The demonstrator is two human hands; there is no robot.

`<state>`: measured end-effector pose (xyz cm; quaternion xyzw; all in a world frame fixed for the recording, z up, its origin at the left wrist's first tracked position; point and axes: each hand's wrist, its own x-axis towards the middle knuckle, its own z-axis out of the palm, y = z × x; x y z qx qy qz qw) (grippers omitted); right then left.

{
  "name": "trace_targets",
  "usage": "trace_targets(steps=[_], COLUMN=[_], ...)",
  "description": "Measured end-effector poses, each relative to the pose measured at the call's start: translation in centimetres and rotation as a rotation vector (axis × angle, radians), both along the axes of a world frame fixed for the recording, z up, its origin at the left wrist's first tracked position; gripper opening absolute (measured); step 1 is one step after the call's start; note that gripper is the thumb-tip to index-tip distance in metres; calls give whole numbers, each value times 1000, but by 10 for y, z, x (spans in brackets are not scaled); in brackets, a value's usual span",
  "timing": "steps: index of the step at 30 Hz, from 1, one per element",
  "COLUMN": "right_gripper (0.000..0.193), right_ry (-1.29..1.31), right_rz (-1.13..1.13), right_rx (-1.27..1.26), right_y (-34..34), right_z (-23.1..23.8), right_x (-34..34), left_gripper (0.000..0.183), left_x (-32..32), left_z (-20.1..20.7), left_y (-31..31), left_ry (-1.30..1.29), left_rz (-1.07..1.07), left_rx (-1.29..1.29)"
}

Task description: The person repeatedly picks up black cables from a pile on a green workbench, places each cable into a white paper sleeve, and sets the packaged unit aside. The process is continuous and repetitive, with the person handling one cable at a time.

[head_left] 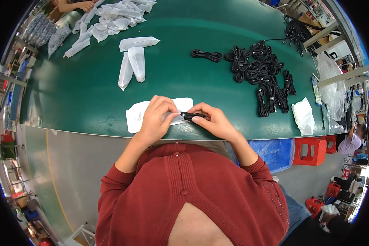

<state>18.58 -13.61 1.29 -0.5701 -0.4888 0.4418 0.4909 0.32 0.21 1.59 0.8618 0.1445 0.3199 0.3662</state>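
Just in from the table's near edge, my right hand (215,123) grips a coiled black cable (188,116) between thumb and fingers. The cable's left end meets the fingertips of my left hand (156,118). My left thumb and fingers are pinched together at the edge of a thin white bag (177,120); the exact grip is partly hidden. Flat white bags (134,118) lie under and beside my left hand, one with dark print. Whether the cable's tip is inside the bag's mouth I cannot make out.
Three filled white bags (136,64) lie ahead on the green table (172,78). Beyond them is a heap of similar bags (118,18), near another person's hand (86,5). Coiled black cables (254,65) are piled at right, near a white bag (303,116). Red stools (309,151) stand below.
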Motion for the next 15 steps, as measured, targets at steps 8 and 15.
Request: trace_targets(steps=[8,15], right_gripper=[26,34], right_ry=[-333,-293], right_rz=[-244,-126], right_rx=[238,552], right_y=[24,54], right_z=[15,25], right_x=[-9,-10], left_gripper=[7,11], left_x=[5,6], left_z=[20,30], left_y=[13,46], left_ry=[17,-133], left_rz=[15,-27], left_rx=[-243,-523])
